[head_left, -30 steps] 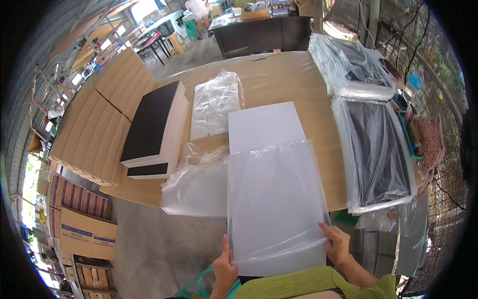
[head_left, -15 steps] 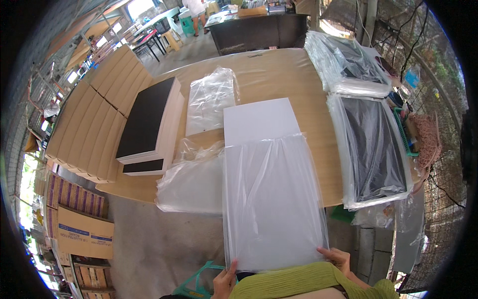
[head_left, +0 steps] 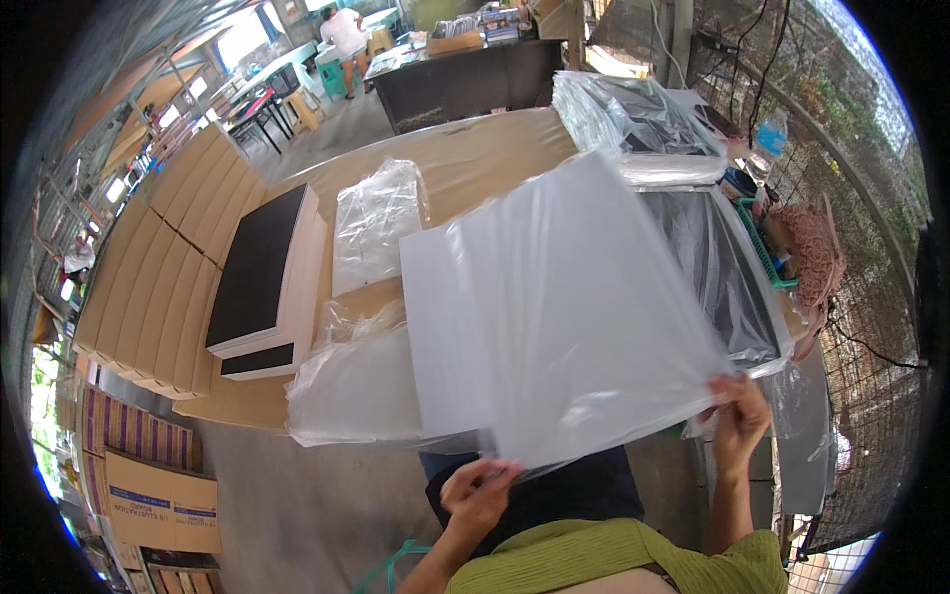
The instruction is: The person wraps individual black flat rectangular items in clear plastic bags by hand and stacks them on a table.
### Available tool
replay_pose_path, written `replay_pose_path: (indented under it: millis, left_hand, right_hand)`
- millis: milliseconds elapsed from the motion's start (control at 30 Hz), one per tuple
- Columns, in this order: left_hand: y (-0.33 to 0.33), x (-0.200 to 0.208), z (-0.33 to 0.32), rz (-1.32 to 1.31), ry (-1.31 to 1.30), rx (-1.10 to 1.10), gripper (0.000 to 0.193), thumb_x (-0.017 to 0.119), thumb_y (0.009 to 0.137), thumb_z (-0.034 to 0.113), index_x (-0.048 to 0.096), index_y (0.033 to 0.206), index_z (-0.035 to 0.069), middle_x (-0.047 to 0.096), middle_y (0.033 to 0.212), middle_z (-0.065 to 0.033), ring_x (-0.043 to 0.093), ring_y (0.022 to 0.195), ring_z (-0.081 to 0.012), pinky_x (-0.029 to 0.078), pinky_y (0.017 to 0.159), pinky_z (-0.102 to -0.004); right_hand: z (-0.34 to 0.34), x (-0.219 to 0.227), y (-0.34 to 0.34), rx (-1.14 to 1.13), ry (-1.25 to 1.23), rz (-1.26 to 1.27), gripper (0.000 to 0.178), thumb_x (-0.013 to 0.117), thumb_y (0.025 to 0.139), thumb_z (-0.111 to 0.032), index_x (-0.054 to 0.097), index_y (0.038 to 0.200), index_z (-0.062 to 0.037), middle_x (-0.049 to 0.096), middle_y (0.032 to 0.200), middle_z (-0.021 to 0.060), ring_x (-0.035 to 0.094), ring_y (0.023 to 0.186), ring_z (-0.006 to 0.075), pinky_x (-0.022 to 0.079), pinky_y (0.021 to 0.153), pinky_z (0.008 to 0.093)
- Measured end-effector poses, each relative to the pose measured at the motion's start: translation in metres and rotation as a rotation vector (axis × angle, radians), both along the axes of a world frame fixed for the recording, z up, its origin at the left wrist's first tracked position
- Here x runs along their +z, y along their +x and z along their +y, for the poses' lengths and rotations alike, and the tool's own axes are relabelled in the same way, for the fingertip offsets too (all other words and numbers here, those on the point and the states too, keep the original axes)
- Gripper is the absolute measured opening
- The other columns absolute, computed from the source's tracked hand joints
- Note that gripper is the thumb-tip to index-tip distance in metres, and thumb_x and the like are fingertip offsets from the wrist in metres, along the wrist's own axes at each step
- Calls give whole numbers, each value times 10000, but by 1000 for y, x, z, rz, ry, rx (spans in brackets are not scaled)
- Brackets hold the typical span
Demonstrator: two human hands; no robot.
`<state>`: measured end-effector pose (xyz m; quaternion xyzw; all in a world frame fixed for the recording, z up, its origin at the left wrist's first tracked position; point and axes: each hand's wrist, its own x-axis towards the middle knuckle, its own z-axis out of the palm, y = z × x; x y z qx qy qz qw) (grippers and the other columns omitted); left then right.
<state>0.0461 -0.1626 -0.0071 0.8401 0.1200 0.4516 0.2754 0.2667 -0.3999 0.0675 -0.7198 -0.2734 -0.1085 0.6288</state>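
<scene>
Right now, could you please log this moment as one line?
left hand: grips clear plastic bag | right hand: grips bag corner | white board: flat on table

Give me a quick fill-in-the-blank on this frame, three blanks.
1. Both hands, left hand and right hand, hold a clear ____ bag.
2. The bag partly covers a flat ____ board.
3. The stack of boards to the left has a ____ top.

Missing: plastic; white; black
</scene>
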Motion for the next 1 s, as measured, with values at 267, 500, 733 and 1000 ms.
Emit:
replay_pose_path:
  millis: [267, 500, 733, 1000]
  left_hand:
    - [167, 19, -41, -205, 196, -507, 222, 762, 684, 42, 741, 886, 133, 689, 950, 13, 630, 715, -108, 461, 606, -238]
    - [205, 0, -75, -22, 302, -475, 221, 708, 742, 167, 724, 959, 210, 628, 1065, 151, 535, 882, -90, 377, 800, -295]
    - [214, -16, -82, 33, 252, -515, 195, 722, 734, 186, 715, 924, 232, 624, 1055, 156, 519, 929, -116, 350, 854, -381]
    - [222, -24, -92, 36, 196, -564, 191, 723, 761, 173, 714, 950, 188, 631, 1071, 122, 521, 1017, -129, 347, 901, -400]
  right_hand:
    - [-113, -28, 87, -536, 34, -74, 196, 501, 908, 34, 676, 992, 5, 636, 878, 20, 502, 655, 73, 402, 561, 225]
    - [-160, -88, 137, -530, 30, 79, 221, 516, 886, 56, 685, 1016, -3, 637, 871, 6, 494, 681, 63, 401, 588, 226]
    - [-164, -120, 152, -767, -80, 123, 280, 549, 837, 98, 702, 1039, -21, 661, 906, 29, 587, 771, 101, 480, 670, 232]
    - [-149, -112, 151, -894, -204, -6, 282, 559, 822, 83, 703, 1037, -31, 659, 955, 42, 589, 794, 124, 487, 661, 259]
